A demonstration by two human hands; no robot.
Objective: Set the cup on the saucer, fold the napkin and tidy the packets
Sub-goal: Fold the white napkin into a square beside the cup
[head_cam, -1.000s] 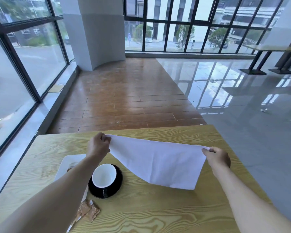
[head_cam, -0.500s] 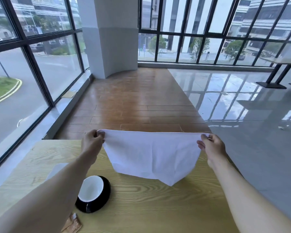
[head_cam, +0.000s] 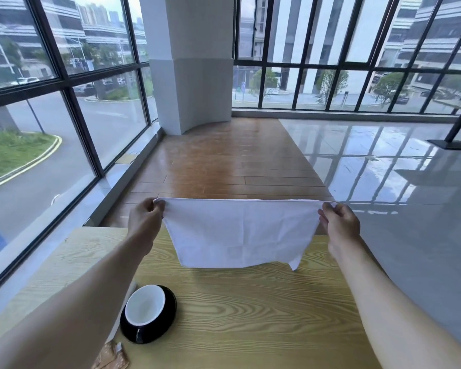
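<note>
- Napkin [head_cam: 240, 233]: white cloth, held up in the air above the far half of the table [head_cam: 250, 315]; top edge pulled taut and level between both hands, the rest hanging down. Lower edge uneven, right corner dips lowest. Crease lines cross the cloth.
- Left hand [head_cam: 144, 222]: at 9 o'clock of the napkin, fingers curled, thumb and fingertips pinching the top left corner.
- Right hand [head_cam: 339, 225]: at 3 o'clock of the napkin, fingers curled, pinching the top right corner. Both forearms stretched forward.
- Cup [head_cam: 145, 304]: white inside, looks empty, sitting on the black saucer [head_cam: 155, 328]. Pair lies at 7 o'clock of the napkin, well apart from it, near the left forearm.
- Packets [head_cam: 111, 358]: brown, at the frame's bottom edge, 7 o'clock of the saucer and just beside it; partly cut off, count unclear.
- White tray [head_cam: 123, 315]: only a thin sliver visible at 9 o'clock of the saucer, mostly hidden by the left arm.
</note>
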